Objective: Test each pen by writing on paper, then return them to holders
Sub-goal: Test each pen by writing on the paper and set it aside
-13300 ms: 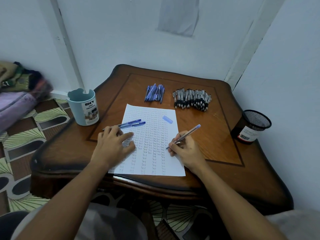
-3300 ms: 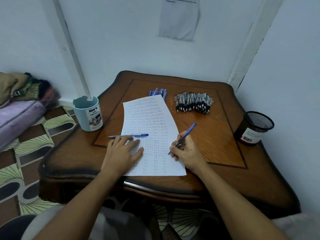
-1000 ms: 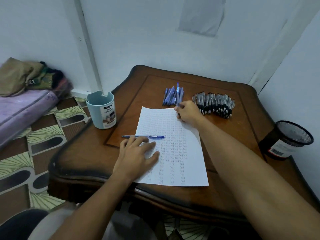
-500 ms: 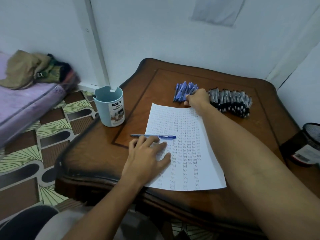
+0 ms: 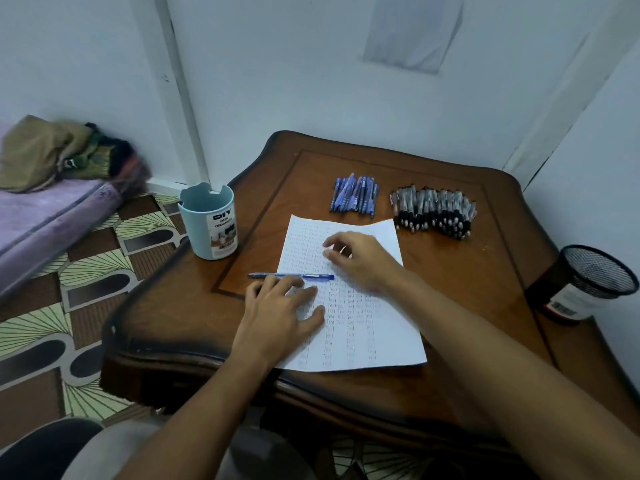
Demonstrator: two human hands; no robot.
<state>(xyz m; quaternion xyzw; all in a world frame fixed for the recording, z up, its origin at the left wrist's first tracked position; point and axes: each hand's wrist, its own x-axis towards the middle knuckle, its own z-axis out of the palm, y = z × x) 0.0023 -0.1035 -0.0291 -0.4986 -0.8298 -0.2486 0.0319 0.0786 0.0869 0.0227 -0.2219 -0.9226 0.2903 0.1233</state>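
Blue pen [image 5: 291, 276] lies crosswise, tip left, beyond left hand [image 5: 280, 313].

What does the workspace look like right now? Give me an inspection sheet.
Surface: wooden table, dark rim.
Job's things: written sheet; one blue pen across its left edge; blue pens pile and black pens pile at the back; blue holder left, mesh holder right.
Clutter: nothing seen.
Hands: left hand flat on sheet; right hand above the sheet, holding nothing.
Cables: nothing seen.
Surroundings: white walls, patterned floor, clothes on mattress.
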